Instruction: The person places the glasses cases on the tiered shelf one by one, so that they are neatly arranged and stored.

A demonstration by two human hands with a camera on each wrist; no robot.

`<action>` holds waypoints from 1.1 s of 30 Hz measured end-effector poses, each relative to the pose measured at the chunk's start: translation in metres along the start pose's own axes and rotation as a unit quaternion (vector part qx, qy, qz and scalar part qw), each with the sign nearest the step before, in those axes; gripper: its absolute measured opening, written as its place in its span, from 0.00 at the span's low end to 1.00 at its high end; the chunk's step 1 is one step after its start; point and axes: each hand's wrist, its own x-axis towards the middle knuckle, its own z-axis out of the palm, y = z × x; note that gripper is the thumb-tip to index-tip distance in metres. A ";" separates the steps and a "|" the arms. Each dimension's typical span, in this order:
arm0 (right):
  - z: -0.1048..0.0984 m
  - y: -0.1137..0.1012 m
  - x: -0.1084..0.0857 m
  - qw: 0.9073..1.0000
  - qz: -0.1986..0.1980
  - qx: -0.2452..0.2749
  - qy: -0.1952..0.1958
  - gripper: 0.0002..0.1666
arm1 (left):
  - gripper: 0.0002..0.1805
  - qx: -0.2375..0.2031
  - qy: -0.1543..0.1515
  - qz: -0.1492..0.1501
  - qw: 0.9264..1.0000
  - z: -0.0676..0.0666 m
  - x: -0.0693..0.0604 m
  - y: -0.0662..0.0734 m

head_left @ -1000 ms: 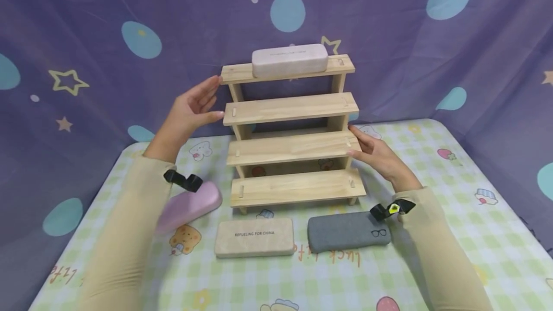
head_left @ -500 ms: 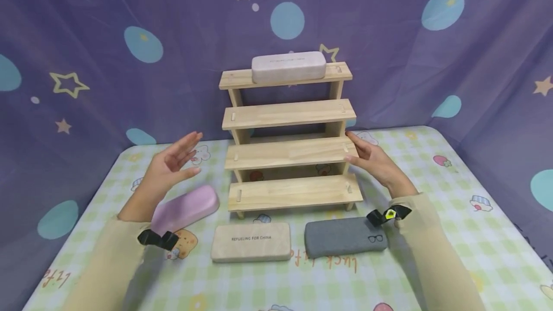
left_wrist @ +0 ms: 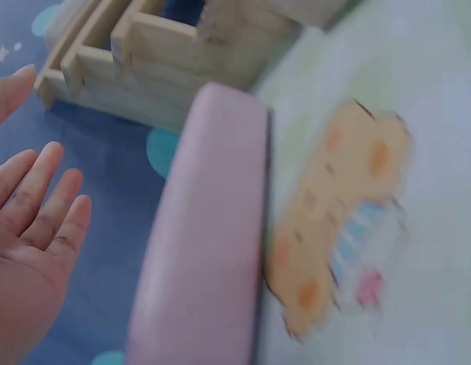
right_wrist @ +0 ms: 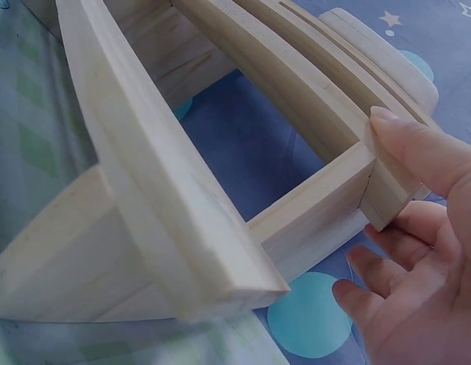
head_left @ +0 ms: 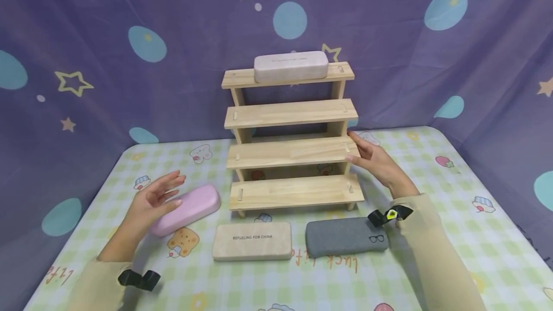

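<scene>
My left hand [head_left: 151, 205] hovers beside and above the pink glasses case [head_left: 194, 210], its fingers spread and holding nothing. In the left wrist view a gap shows between that hand and the case [left_wrist: 205, 236]. My right hand [head_left: 378, 162] grips the right end of a four-step wooden display rack [head_left: 294, 152] at its second step from the bottom. In the right wrist view the thumb presses the board's front edge, with fingers around its end. A pale glasses case [head_left: 291, 67] lies on the rack's top step.
A beige glasses case [head_left: 252, 241] printed with lettering lies in front of the rack. To its right is a grey glasses case [head_left: 345, 237], close to my right sleeve. A checked tablecloth [head_left: 453, 234] covers the table, and a purple curtain [head_left: 389, 61] hangs behind.
My left hand has left the rack's upper left side and moved down and left to the pink glasses case. My right hand stays on the rack.
</scene>
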 end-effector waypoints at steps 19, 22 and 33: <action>0.000 0.001 0.001 1.000 -0.002 0.000 -0.004 0.44 | 0.26 0.067 0.097 -0.105 0.987 -0.021 -0.035 -0.020; 0.000 0.001 0.001 1.000 0.000 0.006 -0.008 0.44 | 0.24 0.080 0.118 -0.102 0.985 -0.023 -0.038 -0.023; 0.000 0.002 0.000 1.000 -0.003 0.006 0.000 0.44 | 0.35 0.042 0.107 -0.177 0.978 -0.026 -0.048 -0.032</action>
